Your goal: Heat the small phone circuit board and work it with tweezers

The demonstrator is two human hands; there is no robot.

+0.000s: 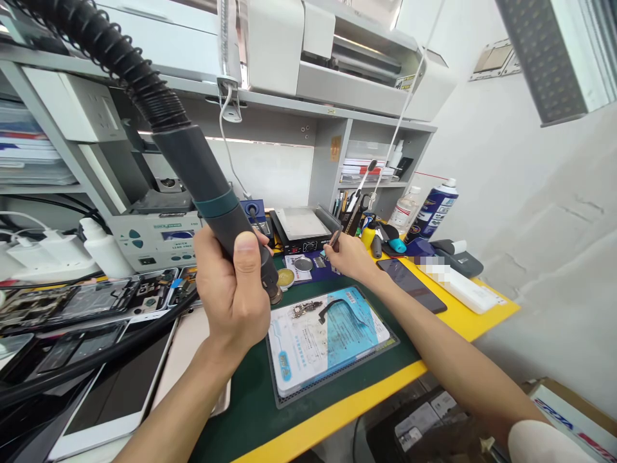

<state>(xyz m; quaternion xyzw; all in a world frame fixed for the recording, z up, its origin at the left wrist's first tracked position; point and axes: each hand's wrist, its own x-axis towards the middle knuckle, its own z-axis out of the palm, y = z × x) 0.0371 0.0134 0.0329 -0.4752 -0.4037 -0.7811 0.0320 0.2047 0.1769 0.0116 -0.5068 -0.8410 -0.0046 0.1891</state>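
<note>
The left hand point(236, 289) is wrapping its fingers point(248, 251) tightly around the dark handle of a hot-air gun point(212, 193), whose ribbed black hose is running up and away to the upper left. The gun's nozzle is pointing down toward a blue work mat point(332, 334) lying on the green pad of the bench point(366, 395). The right hand point(349, 257) is reaching just beyond the mat's far edge, its fingers pinching a pair of tweezers point(336, 236) that is sticking up from the grip. A small circuit board with a black flex cable point(313, 308) is resting on the mat's far half, between the two hands. Behind the mat a heating plate station point(301, 228) is sitting, and to the right of the mat a dark phone point(409, 283) is lying flat. Left of the mat, a white tablet point(116, 399) is lying among opened phones, with a rework station point(154, 239) standing behind them.
</note>
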